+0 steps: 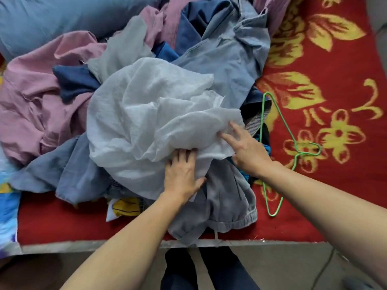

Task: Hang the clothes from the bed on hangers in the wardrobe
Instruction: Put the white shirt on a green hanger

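One green hanger (297,154), one white garment (150,114) topping the heap; left hand (182,172) and right hand (247,147) press it, fingers straight; red floral bedcover (343,59).

The bed's blanket (335,59) is red with a yellow flower pattern. On top of the pile lies a sheer white cloth (150,114). To its left is a dusty pink garment (31,105), and between them a navy piece (75,80). A pale blue shirt (226,59) lies far right of the white. The near garment (228,197) is grey. The hanger (278,130) on the right is bright green. The pillow (52,17) at far left is blue.
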